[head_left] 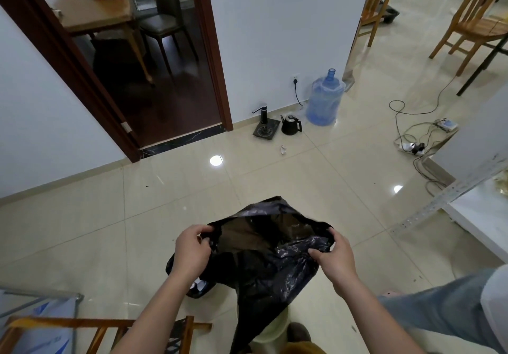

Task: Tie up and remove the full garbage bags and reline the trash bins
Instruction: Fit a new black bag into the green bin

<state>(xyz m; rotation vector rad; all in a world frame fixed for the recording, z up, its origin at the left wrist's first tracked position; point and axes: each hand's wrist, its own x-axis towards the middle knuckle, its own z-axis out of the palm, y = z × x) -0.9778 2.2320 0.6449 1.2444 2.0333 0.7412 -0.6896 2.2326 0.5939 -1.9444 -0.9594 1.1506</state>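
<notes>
A thin black garbage bag hangs open in front of me, its mouth spread wide and facing up. My left hand pinches the left edge of the mouth. My right hand grips the right edge, fingers curled into the plastic. The bag's lower part drapes down over a pale cream trash bin at the bottom centre, only partly visible. Behind my left forearm, a second black bag with something white in it lies on the floor.
A wooden rack stands at the lower left. A blue water jug, black kettle and water pump sit by the wall. Cables and a power strip lie at right. A white shelf borders the right side.
</notes>
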